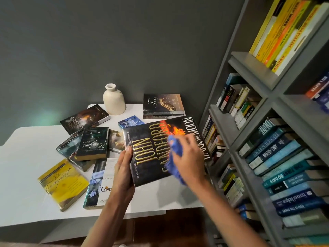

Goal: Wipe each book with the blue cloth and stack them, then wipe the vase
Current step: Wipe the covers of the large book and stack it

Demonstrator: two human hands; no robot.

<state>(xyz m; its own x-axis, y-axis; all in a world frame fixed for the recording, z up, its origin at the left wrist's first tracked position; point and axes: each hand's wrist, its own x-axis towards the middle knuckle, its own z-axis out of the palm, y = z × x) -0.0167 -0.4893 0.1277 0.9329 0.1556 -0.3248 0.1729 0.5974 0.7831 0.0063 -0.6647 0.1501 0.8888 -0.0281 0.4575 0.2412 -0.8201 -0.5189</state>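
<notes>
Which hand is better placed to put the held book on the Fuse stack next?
Probably the left: the left hand grips the John Sandford book by its edge, while the right hand holds the blue cloth on its cover.

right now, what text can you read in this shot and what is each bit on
"JOHN SANDFORD", "MOON": black book in the left hand
"Fuse": book at the back
"JOHN CONNOLLY", "THE LOVERS": dark book beside the vase
"CONTA", the rest hidden: white book
"DUNE": grey shelf spine
"JAMES PATTERSON": navy shelf spine
"90 DAYS": teal shelf spine
Script on the yellow book and other spines: too blurred to read
</notes>
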